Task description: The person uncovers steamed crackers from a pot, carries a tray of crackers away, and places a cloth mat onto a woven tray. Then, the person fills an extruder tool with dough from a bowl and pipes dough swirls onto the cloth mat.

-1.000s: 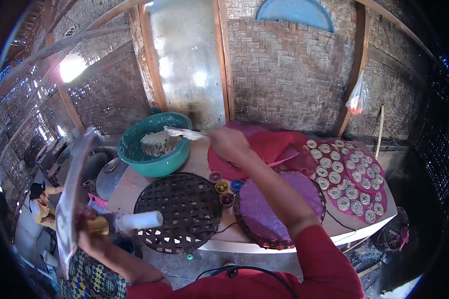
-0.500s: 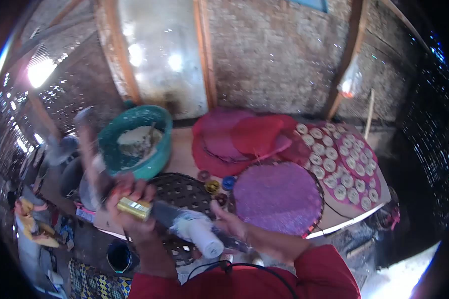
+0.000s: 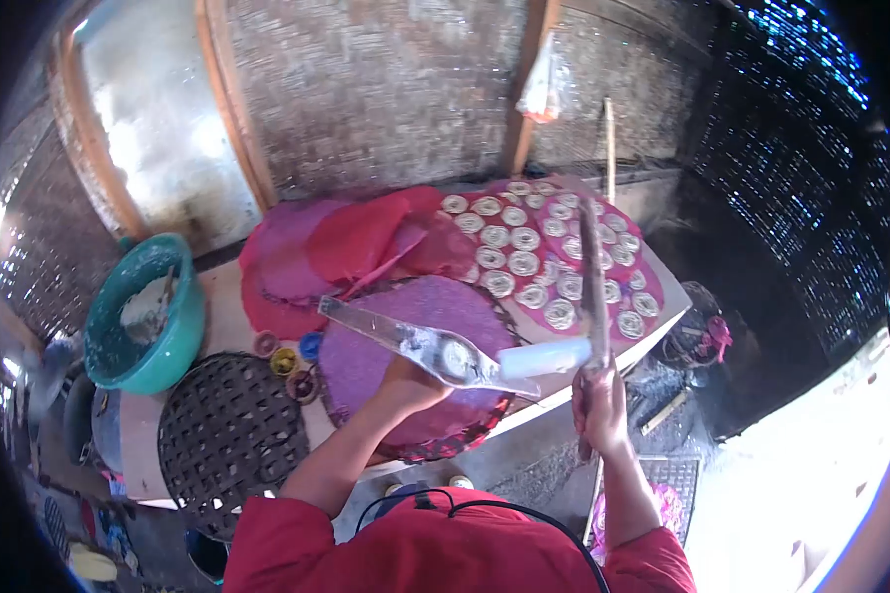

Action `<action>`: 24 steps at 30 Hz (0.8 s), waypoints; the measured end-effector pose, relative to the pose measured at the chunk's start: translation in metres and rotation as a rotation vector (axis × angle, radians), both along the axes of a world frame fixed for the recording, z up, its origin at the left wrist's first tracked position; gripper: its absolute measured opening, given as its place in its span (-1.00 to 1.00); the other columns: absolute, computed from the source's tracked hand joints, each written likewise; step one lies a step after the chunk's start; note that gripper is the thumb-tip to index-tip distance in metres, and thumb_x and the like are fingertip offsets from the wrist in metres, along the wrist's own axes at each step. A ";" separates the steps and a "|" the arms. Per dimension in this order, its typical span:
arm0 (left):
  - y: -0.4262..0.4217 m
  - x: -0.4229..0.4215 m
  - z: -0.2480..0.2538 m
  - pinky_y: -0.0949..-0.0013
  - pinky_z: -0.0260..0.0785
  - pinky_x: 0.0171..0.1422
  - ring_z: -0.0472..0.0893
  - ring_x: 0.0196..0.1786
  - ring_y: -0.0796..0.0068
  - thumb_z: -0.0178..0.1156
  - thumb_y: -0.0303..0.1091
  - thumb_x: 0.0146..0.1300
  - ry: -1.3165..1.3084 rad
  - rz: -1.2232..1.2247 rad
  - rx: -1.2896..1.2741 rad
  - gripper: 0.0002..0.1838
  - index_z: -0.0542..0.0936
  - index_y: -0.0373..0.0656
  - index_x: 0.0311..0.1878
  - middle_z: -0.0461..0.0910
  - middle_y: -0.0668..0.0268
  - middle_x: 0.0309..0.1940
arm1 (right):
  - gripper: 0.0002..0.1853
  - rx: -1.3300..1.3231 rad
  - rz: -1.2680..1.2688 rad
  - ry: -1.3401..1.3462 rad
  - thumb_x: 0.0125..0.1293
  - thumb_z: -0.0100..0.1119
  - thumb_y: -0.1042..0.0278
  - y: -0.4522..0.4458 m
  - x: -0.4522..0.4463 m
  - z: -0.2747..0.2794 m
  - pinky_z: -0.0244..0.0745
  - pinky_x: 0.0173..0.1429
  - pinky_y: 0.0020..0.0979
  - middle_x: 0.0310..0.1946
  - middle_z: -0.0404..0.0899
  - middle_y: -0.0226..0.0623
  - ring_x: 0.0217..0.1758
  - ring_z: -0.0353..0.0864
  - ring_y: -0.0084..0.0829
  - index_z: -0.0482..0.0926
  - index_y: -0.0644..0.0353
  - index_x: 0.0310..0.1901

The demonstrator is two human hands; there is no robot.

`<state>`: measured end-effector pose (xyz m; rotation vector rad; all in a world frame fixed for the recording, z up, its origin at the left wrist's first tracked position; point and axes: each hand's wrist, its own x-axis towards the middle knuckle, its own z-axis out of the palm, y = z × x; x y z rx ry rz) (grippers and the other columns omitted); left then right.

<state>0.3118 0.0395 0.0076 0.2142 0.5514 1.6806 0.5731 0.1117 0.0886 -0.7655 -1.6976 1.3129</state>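
My left hand [image 3: 412,385] is closed around a long flat wooden press half [image 3: 455,358], which has a round, white-smeared opening in its middle. It is held tilted over a round tray covered with purple cloth [image 3: 415,316]. My right hand [image 3: 600,407] grips the lower part of a wooden bar [image 3: 591,267] held upright. From that bar a white cylindrical plunger [image 3: 546,358] sticks out sideways to the left. Its free end is close to the press half; whether they touch I cannot tell.
Coiled dough noodles [image 3: 524,262] cover pink mats at the table's back right. A teal basin [image 3: 173,346] with white dough stands left. A black woven tray [image 3: 232,435], small coloured cups [image 3: 285,362] and red cloths [image 3: 356,237] are nearby. A stick [image 3: 609,148] leans behind.
My view has turned right. Both press parts have moved over the purple tray; the bar in my right hand now stands upright and its plunger points left.
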 end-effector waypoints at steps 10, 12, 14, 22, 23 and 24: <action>0.009 0.054 0.038 0.26 0.40 0.03 0.58 -0.07 0.24 0.26 -0.19 0.06 1.961 0.020 -0.056 -0.69 0.56 -0.14 -0.16 0.60 0.19 -0.21 | -0.24 0.707 0.239 -0.322 0.23 0.06 0.26 0.023 0.011 0.044 0.42 0.04 -0.11 -0.17 0.51 0.26 -0.05 0.50 0.22 -0.09 0.24 0.37; 0.003 0.060 0.043 0.31 0.43 -0.05 0.60 -0.16 0.31 0.32 -0.30 0.02 1.770 0.005 0.007 -0.71 0.56 -0.21 -0.20 0.61 0.20 -0.27 | -0.27 0.632 0.364 -0.482 0.24 0.06 0.24 0.027 0.004 0.058 0.42 -0.02 -0.09 -0.25 0.54 0.22 -0.14 0.53 0.18 -0.05 0.21 0.36; -0.003 0.067 0.048 0.37 0.40 -0.04 0.58 -0.20 0.48 0.34 -0.41 0.00 1.537 -0.102 -0.008 -0.69 0.57 -0.19 -0.14 0.61 0.29 -0.26 | -0.33 0.592 0.406 -0.566 0.27 -0.01 0.25 0.026 -0.004 0.061 0.37 0.07 -0.11 -0.12 0.49 0.23 -0.04 0.51 0.16 -0.02 0.24 0.35; -0.044 0.054 -0.010 0.26 0.36 -0.06 0.54 -0.22 0.36 0.34 -0.28 0.04 1.567 -0.175 -0.139 -0.64 0.51 -0.17 -0.10 0.57 0.27 -0.24 | -0.26 0.250 0.809 -0.592 0.35 -0.10 -0.01 0.018 -0.036 0.015 0.42 -0.02 -0.12 -0.08 0.52 0.12 -0.15 0.60 -0.01 -0.15 0.20 0.38; -0.055 0.049 -0.025 0.23 0.35 -0.02 0.54 -0.18 0.33 0.33 -0.27 0.05 1.619 -0.120 -0.066 -0.65 0.51 -0.16 -0.10 0.57 0.26 -0.22 | -0.27 0.195 0.872 -0.468 0.35 -0.10 -0.04 0.031 -0.032 -0.037 0.44 -0.10 -0.18 0.00 0.47 -0.04 -0.24 0.60 -0.16 -0.11 0.20 0.37; -0.066 0.044 -0.037 0.21 0.33 0.02 0.53 -0.15 0.30 0.31 -0.26 0.07 1.667 -0.062 0.007 -0.65 0.52 -0.15 -0.09 0.56 0.26 -0.20 | -0.28 -0.304 1.105 -0.874 0.36 -0.12 -0.08 0.024 -0.029 0.010 0.45 -0.09 -0.28 -0.02 0.42 -0.18 -0.20 0.55 -0.30 -0.05 0.22 0.36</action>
